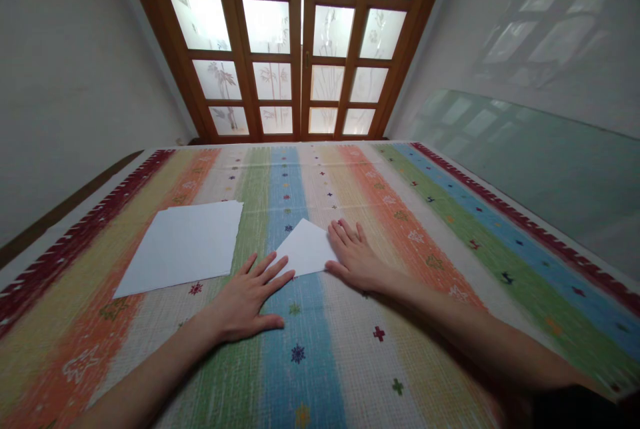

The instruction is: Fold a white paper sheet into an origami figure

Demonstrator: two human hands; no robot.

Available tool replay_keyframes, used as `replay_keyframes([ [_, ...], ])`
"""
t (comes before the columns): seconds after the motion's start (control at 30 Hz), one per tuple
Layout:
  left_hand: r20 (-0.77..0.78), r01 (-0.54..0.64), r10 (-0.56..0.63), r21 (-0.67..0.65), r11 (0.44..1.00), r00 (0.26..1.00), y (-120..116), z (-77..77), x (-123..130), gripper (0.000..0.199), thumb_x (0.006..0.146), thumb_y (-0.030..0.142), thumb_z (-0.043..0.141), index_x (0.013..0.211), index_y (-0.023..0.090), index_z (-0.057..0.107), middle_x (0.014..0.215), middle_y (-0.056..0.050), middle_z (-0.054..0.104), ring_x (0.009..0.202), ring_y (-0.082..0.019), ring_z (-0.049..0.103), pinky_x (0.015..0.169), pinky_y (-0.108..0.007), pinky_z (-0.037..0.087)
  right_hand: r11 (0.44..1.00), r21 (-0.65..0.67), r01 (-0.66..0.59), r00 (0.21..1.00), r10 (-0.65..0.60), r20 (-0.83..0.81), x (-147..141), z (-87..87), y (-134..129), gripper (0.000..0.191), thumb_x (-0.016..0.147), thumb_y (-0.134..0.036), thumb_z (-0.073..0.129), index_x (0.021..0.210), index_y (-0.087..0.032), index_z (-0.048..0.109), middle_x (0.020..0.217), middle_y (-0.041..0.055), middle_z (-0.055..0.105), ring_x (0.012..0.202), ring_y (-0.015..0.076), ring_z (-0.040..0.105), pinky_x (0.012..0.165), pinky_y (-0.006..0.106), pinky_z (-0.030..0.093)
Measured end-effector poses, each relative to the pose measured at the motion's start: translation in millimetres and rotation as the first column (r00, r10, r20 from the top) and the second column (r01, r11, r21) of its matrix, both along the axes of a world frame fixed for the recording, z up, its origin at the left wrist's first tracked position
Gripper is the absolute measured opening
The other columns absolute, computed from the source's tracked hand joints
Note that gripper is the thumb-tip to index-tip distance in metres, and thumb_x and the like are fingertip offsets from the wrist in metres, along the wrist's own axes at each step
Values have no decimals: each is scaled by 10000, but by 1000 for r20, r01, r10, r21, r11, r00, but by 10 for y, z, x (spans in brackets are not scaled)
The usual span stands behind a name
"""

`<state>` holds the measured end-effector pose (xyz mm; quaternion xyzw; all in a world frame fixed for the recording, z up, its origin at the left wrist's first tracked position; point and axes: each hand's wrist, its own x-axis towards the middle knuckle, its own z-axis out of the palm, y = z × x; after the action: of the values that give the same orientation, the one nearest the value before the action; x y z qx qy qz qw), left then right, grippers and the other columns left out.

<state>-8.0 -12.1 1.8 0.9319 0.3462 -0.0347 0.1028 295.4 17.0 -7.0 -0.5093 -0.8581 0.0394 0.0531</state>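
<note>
Mid-frame, your small white paper [305, 249] sits between splayed left hand [249, 299] and loosely spread right hand [357, 259]; striped tabletop [313, 329], glazed doors [309, 22] up top.

Tablecloth [305, 322], striped dark red, yellow, orange, white, green, blue, dotted with small crosses, snowflakes; stack of white sheets [180, 246] at left, edges uneven; folded white paper [306, 249] right of stack, apart from it, across blue stripe.

White paper [306, 249]; multicoloured striped tablecloth [300, 316], snowflake motifs [298, 354]; panes [273, 81] seemingly bamboo-patterned.
</note>
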Motion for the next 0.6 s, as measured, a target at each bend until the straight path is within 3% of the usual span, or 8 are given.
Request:
replay_keyframes([
  [0.07,5,-1,1,0,1000,1000,-2,-3,4,863,831,803,359,1542,350,176,1622,-52,162,1484,-341,148,1168,-596,101,996,-27,-90,992,87,-93,-182,67,9,910,930,-649,346,1531,-4,122,1599,241,93,1493,346,4,1191,584,68],
  [0.17,24,7,-8,13,1000,1000,-4,-22,1,864,828,803,369,1540,348,190,1621,-57,172,1486,-338,142,1172,-587,81,964,-32,-264,938,249,-242,-547,117,48,955,920,-679,348,1543,-36,18,1613,215,40,1499,282,-44,1210,512,112],
  [0.23,27,11,-12,23,1000,1000,-3,-36,-2,869,829,802,369,1536,318,227,1618,-73,185,1487,-339,134,1177,-581,59,940,-32,-338,912,319,-256,-769,104,93,936,922,-670,359,1545,-47,43,1611,213,63,1502,267,-14,1213,497,115],
  [0.3,16,12,-12,23,1000,1000,0,-41,-2,879,830,803,362,1531,282,261,1615,-90,193,1489,-340,123,1178,-579,47,941,-47,-336,920,317,-231,-906,66,145,910,933,-657,347,1537,-23,97,1603,225,102,1502,273,29,1213,477,131],
  [0.4,4,12,-12,14,1000,1000,5,-42,-2,879,829,805,356,1530,284,263,1616,-83,189,1490,-338,117,1177,-583,57,946,-56,-320,938,308,-158,-923,10,206,915,930,-669,340,1516,14,175,1583,243,170,1494,293,104,1213,461,142],
  [0.6,23,15,-15,21,1000,1000,8,-61,-18,890,828,804,361,1549,324,158,1621,-64,174,1484,-346,146,1171,-591,80,965,-27,-263,964,261,-55,-676,4,201,864,934,-673,325,1524,-49,229,1578,201,225,1479,294,192,1201,464,184],
])
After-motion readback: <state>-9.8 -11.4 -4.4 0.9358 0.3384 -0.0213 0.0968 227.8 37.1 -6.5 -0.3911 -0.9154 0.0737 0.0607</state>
